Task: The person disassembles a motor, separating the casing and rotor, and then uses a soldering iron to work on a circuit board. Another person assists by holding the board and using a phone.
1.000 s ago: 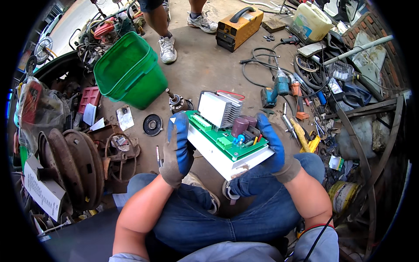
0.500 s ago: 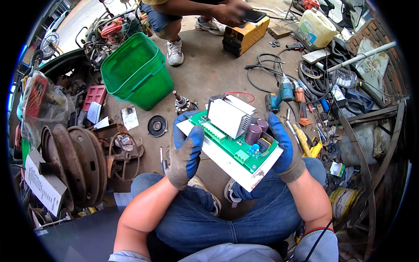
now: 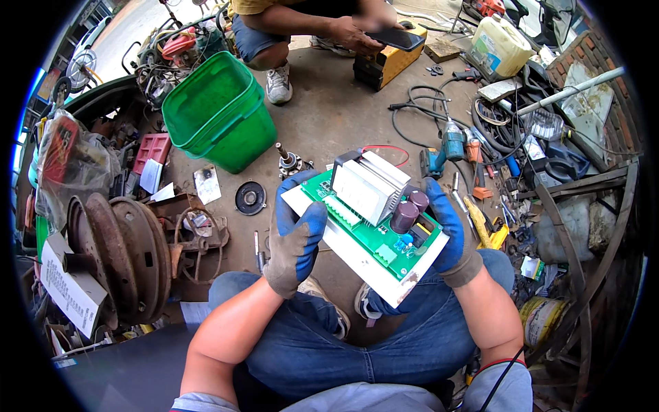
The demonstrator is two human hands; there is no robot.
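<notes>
Between my gloved hands is a green circuit board [image 3: 343, 224] fixed on a white plate, tilted above my knees. A finned metal heat sink [image 3: 371, 189] rises from it, with dark round capacitors [image 3: 405, 217] and small blue parts beside it. My left hand [image 3: 295, 237], in a grey and blue work glove, is closed on the plate's left end, thumb on top. At the right end my right hand [image 3: 449, 237] grips the edge, its fingers partly behind the board. A red wire [image 3: 386, 147] arcs behind the heat sink.
A green bucket [image 3: 220, 113] stands ahead left, near a black ring [image 3: 250, 198] and a motor rotor [image 3: 288, 162]. Rusty wheel rims [image 3: 130, 261] lie left. Power tools [image 3: 443, 151] and cables lie right. Opposite, a person squats holding a phone [image 3: 397, 38] by a yellow case [image 3: 391, 65].
The board has tipped slightly toward me, showing a bit more of its top face. Both hands keep their hold. Across from me, the person's hands and phone have shifted a little lower.
</notes>
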